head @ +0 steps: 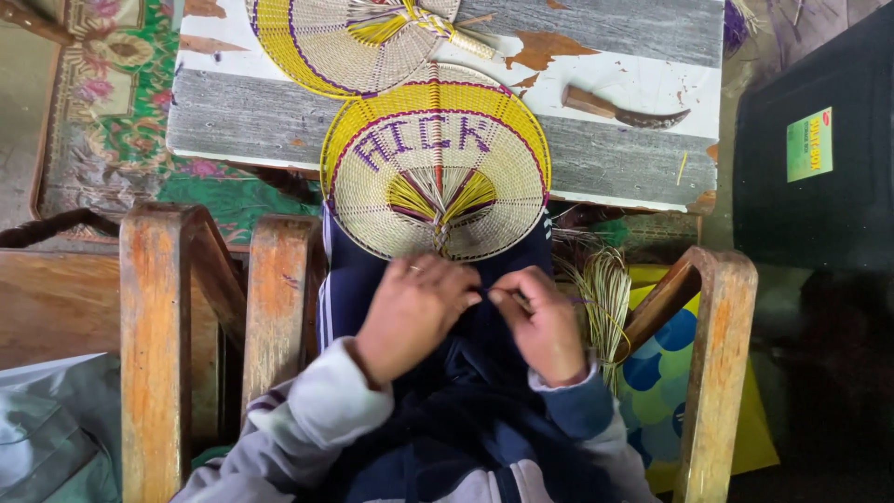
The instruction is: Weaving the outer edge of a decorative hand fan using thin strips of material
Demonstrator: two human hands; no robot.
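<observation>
A round woven fan (436, 163), cream with a yellow rim and purple woven lettering, lies with its handle end on my lap and its far edge on the table. My left hand (410, 312) rests closed at the fan's handle base, a ring on one finger. Just right of it, my right hand (545, 321) pinches a thin strand near the same spot. Both hands sit over my dark blue trousers; what exactly the left fingers hold is hidden.
A second woven fan (349, 42) lies on the worn grey-and-white table (615, 154), with a wooden-handled knife (622, 109) to the right. Loose straw strands (605, 298) hang beside my right knee. Wooden chair arms (154, 345) flank me; a dark box (819, 140) stands right.
</observation>
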